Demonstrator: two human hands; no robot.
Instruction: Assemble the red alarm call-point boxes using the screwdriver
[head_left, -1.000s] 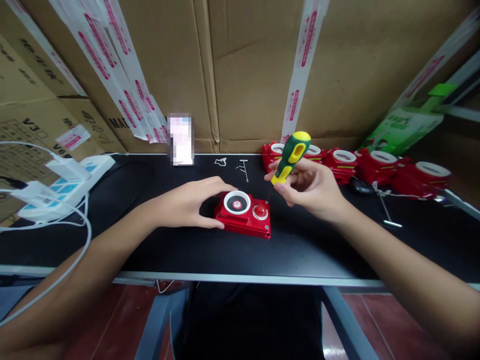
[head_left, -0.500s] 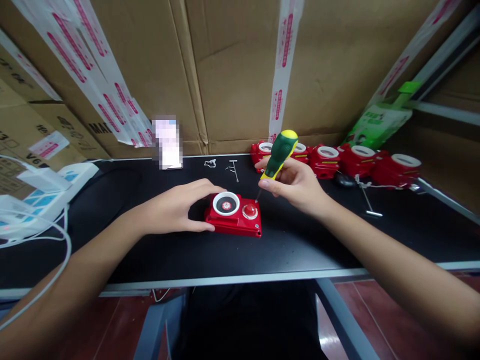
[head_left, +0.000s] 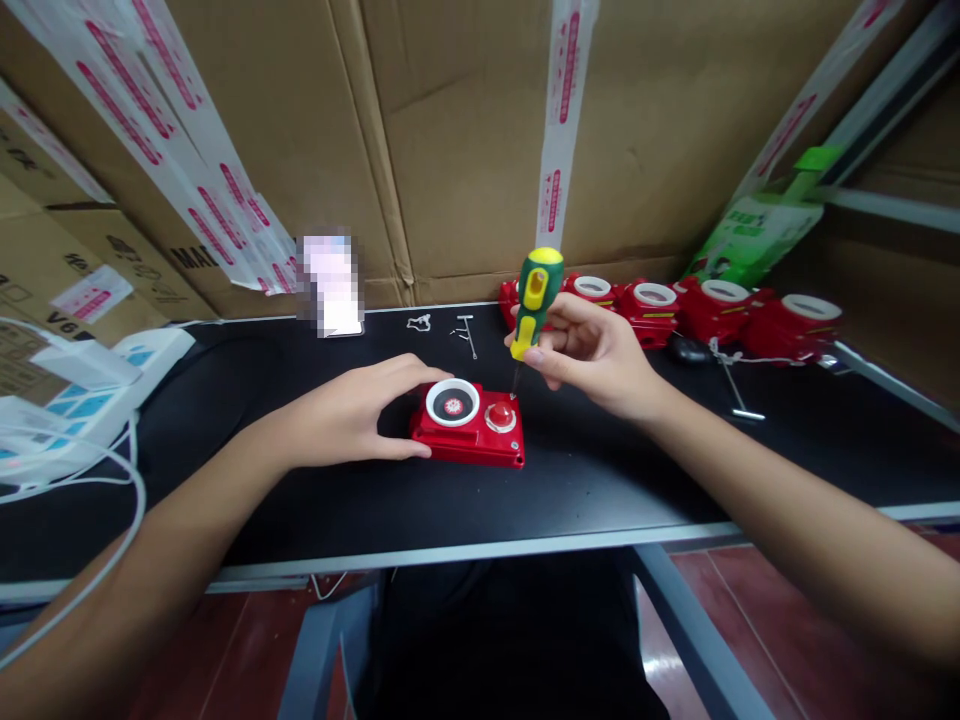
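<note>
Left hand (head_left: pixel 352 415) clamps the flat red plastic device (head_left: pixel 469 430) against the black tabletop (head_left: pixel 600 480). Right hand (head_left: pixel 592 355) grips the green-and-yellow-handled screwdriver (head_left: pixel 534 300), tip at the device's far right corner.

A red device (head_left: pixel 469 432) lies mid-table (head_left: pixel 600 490), similar units (head_left: pixel 697 312) behind right.

A black table (head_left: pixel 600 480) carries one red device (head_left: pixel 469 435) near the middle, a row of red devices (head_left: pixel 697 310) along the back, loose metal pins (head_left: pixel 466 335), and a white power strip (head_left: pixel 112 365) at left.
</note>
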